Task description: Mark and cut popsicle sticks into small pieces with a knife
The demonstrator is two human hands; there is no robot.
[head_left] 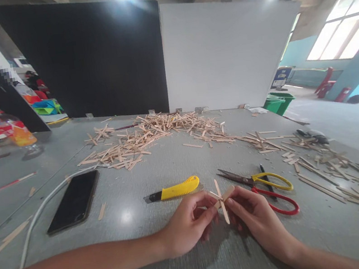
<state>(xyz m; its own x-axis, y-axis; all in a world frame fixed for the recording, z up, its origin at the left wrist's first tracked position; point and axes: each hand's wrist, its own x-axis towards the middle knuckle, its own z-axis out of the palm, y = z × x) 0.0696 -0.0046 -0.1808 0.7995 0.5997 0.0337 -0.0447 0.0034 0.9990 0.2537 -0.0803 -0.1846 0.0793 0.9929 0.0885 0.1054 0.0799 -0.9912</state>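
two hands hold one small crossed piece of wooden sticks between them, just above the worktop: my left hand pinches its left end between thumb and fingers, and my right hand pinches the right end the same way, one stick standing up and down across the middle. just beyond my left hand lies a yellow utility knife, its dark tip towards the left; i can't read any writing on it. beside my right hand are scissors with one yellow and one red handle loop, and a black pen-like thing lies partly under them. farther left is a dark-screened phone, with a white cable running around it. a heap of loose wooden sticks spreads in front of the upright boards. at far left the bottle has a red and orange label, its lettering too blurred to read.
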